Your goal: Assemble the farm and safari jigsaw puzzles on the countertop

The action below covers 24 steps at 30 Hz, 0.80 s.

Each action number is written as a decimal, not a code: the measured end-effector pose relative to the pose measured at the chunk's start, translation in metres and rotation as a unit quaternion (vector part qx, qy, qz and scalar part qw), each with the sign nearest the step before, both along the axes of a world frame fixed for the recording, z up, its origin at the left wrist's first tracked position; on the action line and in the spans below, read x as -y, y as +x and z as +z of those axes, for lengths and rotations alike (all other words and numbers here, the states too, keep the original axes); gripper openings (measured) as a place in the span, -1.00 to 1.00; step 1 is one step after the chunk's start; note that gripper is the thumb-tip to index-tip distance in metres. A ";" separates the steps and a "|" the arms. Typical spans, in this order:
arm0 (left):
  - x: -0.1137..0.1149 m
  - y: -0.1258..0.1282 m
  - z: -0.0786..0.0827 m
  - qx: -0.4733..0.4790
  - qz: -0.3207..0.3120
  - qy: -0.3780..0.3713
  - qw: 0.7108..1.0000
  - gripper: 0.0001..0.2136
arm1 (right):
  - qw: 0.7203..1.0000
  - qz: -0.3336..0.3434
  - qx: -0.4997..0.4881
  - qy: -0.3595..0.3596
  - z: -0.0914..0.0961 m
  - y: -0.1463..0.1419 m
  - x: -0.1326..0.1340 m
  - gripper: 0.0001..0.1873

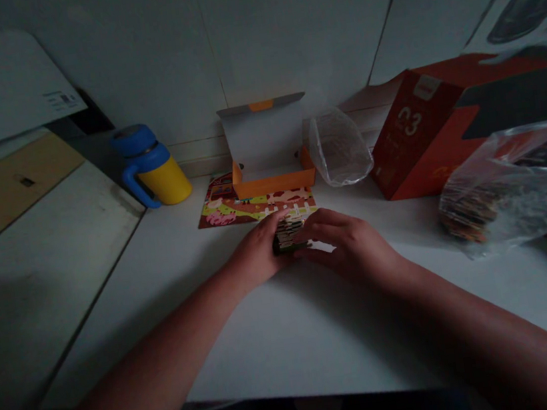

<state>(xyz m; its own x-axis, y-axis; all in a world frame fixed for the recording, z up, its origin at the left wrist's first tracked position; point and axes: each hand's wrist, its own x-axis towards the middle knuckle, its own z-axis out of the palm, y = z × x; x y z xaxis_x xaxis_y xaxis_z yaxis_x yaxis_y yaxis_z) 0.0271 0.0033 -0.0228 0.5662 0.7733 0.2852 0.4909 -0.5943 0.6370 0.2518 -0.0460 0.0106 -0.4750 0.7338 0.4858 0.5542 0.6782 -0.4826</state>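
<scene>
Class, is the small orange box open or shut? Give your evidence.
Open: the small orange box has its lid raised, pale inside showing.

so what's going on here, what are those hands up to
A person's left hand holds a small stack of thin pieces over a white tabletop, with the right hand close against it. Beyond them, an open orange cardboard box appears to rest on a colourful farm-picture board, between a blue-and-yellow mug and a clear plastic bag.

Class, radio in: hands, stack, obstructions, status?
Left hand holding stack of thin flat pieces. Right hand at its right side. Colourful farm-picture board just beyond, not between hands.
</scene>
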 end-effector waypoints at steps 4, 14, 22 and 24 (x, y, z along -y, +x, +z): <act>0.000 -0.001 -0.001 0.005 -0.012 0.004 1.000 -0.21 | 0.999 0.022 0.025 0.015 0.002 0.000 0.003 -0.80; 0.001 0.001 0.002 0.001 -0.008 0.001 1.000 -0.19 | 0.999 0.006 0.040 -0.004 0.000 0.000 0.003 -0.78; -0.003 -0.007 0.003 -0.003 -0.063 0.000 0.998 -0.09 | 0.997 0.040 0.057 0.024 0.005 0.006 0.001 -0.76; -0.005 -0.010 0.006 -0.010 -0.093 0.005 0.996 -0.14 | 0.997 0.043 0.063 0.022 0.005 0.008 -0.001 -0.75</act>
